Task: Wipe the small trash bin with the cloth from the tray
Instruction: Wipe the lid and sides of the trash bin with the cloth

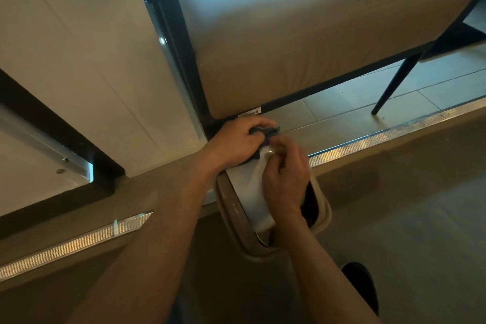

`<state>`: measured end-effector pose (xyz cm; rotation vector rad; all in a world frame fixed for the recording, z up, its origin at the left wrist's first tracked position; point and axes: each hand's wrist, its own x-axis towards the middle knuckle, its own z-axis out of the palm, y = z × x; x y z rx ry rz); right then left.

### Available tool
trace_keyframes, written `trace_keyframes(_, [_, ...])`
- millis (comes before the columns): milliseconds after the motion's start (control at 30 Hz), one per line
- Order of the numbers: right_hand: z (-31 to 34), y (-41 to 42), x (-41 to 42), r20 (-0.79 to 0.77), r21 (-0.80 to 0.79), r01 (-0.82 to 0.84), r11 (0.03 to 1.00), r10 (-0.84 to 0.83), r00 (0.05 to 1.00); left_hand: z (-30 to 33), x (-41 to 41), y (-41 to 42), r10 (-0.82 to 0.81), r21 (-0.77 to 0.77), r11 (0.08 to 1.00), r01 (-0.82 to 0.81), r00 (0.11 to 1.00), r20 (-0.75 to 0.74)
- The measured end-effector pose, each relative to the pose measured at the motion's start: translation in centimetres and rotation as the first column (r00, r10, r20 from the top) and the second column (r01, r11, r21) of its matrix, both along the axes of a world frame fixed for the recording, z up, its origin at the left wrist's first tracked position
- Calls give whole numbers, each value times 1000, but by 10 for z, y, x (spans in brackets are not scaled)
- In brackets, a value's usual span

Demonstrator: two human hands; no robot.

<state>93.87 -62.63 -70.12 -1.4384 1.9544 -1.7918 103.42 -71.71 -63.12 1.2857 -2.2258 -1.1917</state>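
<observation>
A small beige trash bin [228,208] with a white swing lid [252,189] stands on the floor below me, against a raised step. My left hand [236,142] grips a dark blue-grey cloth [267,134] and holds it at the far edge of the lid. My right hand [285,179] lies over the near right part of the lid, fingers curled toward the cloth; whether it pinches the cloth or the lid I cannot tell. The bin's dark opening shows beside my right wrist.
A beige cushioned chair [302,34] with black legs [394,81] stands just beyond the bin on a tiled floor. A metal threshold strip [381,137] runs along the step. A pale panel with a black frame [79,60] is at the left. A dark shoe [360,281] shows at lower right.
</observation>
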Motion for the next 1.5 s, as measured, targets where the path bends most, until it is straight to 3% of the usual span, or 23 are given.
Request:
trace_keyframes(133, [18, 1, -3, 433, -74, 62, 995, -24, 901, 9, -6, 10, -2, -153, 988, -9, 998, -70])
trace_keyframes(300, [37, 3, -18, 704, -99, 94, 991, 3, 710, 7, -34, 31, -23, -209, 978, 5, 996, -83])
trace_keyframes(367, [39, 2, -27, 735, -78, 49, 996, 24, 678, 4, -42, 36, -48, -197, 980, 33, 996, -70])
trace_keyframes(500, [32, 0, -29, 561, 35, -5, 999, -15, 827, 0, -31, 44, -41, -100, 995, 23, 984, -174])
trace_keyframes(700, [33, -6, -30, 383, 210, -147, 967, 56, 922, -31, 6, 75, 300, -184, 917, -355, 915, -268])
trace_keyframes(800, [33, -13, -28, 212, 383, -214, 899, 140, 967, -46, 12, 79, 297, -248, 893, -377, 905, -306])
trace_keyframes(933, [37, -14, -26, -70, 548, -137, 825, 209, 976, -51, 15, 82, 275, -311, 858, -410, 876, -397])
trace_keyframes(1067, [37, -17, -28, -24, 555, -185, 811, 238, 971, -54, 15, 86, 222, -344, 844, -413, 851, -476])
trace_keyframes(1200, [34, -19, -26, -49, 553, -162, 817, 226, 973, -58, 13, 84, 256, -366, 823, -434, 859, -444])
trace_keyframes(1400, [29, -27, -25, -244, 631, -42, 774, 250, 937, -65, 2, 89, 575, -195, 770, -608, 793, -201])
trace_keyframes(1500, [31, -39, -23, -288, 702, 25, 711, 251, 924, -65, -6, 98, 648, -179, 709, -682, 730, -217])
